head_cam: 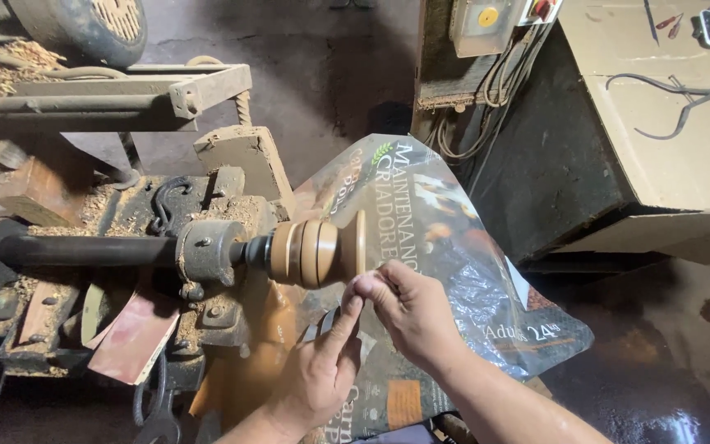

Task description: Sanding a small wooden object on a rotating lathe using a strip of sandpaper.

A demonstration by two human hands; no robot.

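Both hands, left hand point(318, 374) and right hand point(404, 308), are pinched together beneath the smooth, rounded wooden piece point(315, 251) on the dusty lathe point(207, 251).

A woodturning workshop: dusty lathe point(207, 251), sawdust point(10, 66) (heaped), calipers point(671, 103) on a bench.

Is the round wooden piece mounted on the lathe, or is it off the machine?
Mounted. The wooden piece sits on the lathe's chuck, lying horizontally, with both hands just below its wide end.
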